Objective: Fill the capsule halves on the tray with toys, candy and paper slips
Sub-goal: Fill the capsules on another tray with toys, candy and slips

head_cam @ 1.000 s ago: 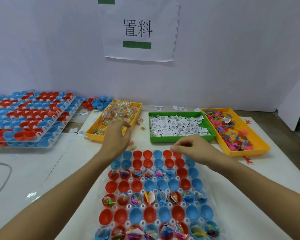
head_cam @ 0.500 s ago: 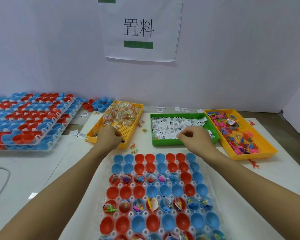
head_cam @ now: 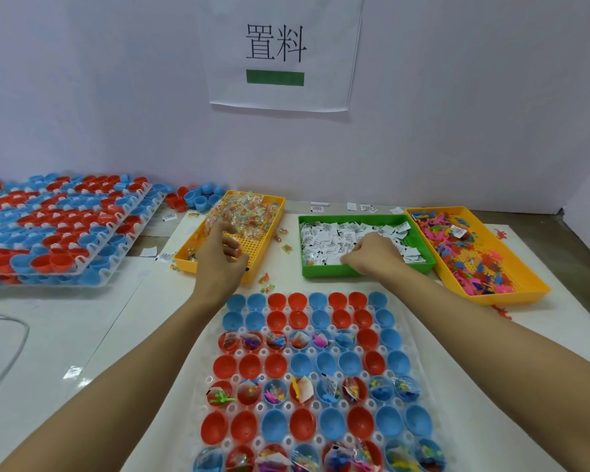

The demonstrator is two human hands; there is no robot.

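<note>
A white tray (head_cam: 234, 378) of red and blue capsule halves lies in front of me. Some rows hold toys, candy and slips (head_cam: 300, 390); other halves, like a red one (head_cam: 276, 364), are bare. My left hand (head_cam: 220, 258) is over the mesh of the yellow candy tray (head_cam: 269, 238), its fingers curled in around wrapped candy (head_cam: 242, 212). My right hand (head_cam: 375, 255) is in the green tray (head_cam: 327, 271), fingertips pinching down into the white paper slips (head_cam: 324, 236). A second yellow tray (head_cam: 511, 295) at the right holds small plastic toys (head_cam: 470, 253).
Stacked trays of capsule halves (head_cam: 58, 229) fill the left of the table, with loose halves (head_cam: 198, 197) behind them. A grey cable (head_cam: 12, 349) curves at the far left. Stray candies (head_cam: 265, 281) lie between the trays. A paper sign (head_cam: 280, 52) hangs on the wall.
Both hands moved away from the capsule tray and forward. The left went deeper into the candy tray; the right left the capsule tray's top row and reached into the green slip tray.
</note>
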